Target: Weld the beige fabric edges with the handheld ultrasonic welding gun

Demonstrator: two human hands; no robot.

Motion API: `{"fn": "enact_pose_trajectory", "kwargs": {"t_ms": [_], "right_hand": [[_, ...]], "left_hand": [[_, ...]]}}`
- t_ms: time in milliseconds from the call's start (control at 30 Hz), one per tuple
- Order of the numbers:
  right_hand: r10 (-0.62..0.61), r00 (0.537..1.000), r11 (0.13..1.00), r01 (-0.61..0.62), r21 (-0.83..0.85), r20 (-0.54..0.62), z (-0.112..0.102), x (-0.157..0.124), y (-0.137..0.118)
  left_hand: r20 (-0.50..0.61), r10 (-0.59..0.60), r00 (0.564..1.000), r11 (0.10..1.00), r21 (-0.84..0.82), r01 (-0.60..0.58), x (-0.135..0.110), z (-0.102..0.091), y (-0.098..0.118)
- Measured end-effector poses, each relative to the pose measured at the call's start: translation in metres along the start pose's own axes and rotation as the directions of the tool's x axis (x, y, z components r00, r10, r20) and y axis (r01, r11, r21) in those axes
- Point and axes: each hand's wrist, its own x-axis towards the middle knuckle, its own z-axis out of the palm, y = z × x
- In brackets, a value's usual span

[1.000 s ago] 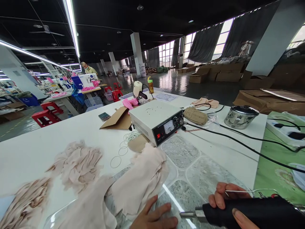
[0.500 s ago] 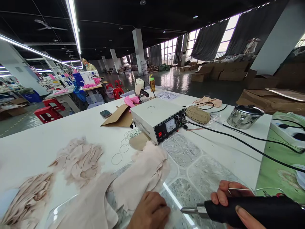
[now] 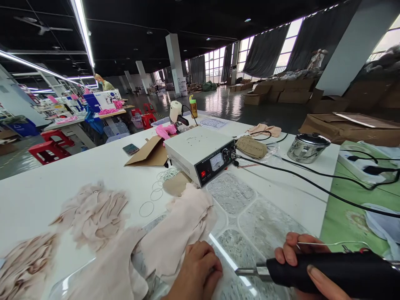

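My right hand (image 3: 301,260) is wrapped round a black handheld welding tool (image 3: 328,273) whose metal tip (image 3: 250,271) points left over a glass-covered stone-pattern work surface (image 3: 259,227). A black cable (image 3: 312,185) runs from the tool side to a white control box (image 3: 200,156) with a meter. My left hand (image 3: 196,271) is curled with fingers closed, pressing at the edge of a pale pink fabric pile (image 3: 181,227) just left of the tip. What its fingers pinch is hidden.
More pink fabric heaps (image 3: 90,214) lie left on the white table (image 3: 62,183), with thin wire rings (image 3: 146,208), cardboard (image 3: 148,152), a phone (image 3: 130,148) and a steel pot (image 3: 308,148). Another person stands far back left near sewing tables and red stools.
My left hand went from flat with fingers spread to a curled, closed grip at the fabric edge. The tool stays roughly in place; the view shifted slightly.
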Motion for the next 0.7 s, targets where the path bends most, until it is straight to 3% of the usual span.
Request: {"fn": "enact_pose_trajectory", "kwargs": {"t_ms": [133,300,500,700], "right_hand": [[-0.016,1.0,1.0,0.016,-0.003,0.027,0.0019,-0.0009,-0.0003],[0.003,1.0,0.999,-0.004,0.034,0.017,-0.0008,-0.0043,0.0033],[0.026,1.0,0.999,-0.027,0.046,0.006,-0.0061,-0.0061,0.0068],[0.011,1.0,0.999,-0.01,0.045,-0.013,-0.0009,-0.0074,0.0063]], "left_hand": [[0.016,0.031,0.999,1.0,0.007,-0.031,-0.0019,-0.0027,-0.0037],[-0.018,0.18,0.984,0.981,0.084,-0.178,0.0002,0.0007,-0.0053],[-0.054,0.335,0.941,0.92,0.234,-0.314,-0.0014,0.0008,-0.0076],[-0.021,0.453,0.891,0.845,0.33,-0.421,-0.0028,-0.0048,-0.011]]}}
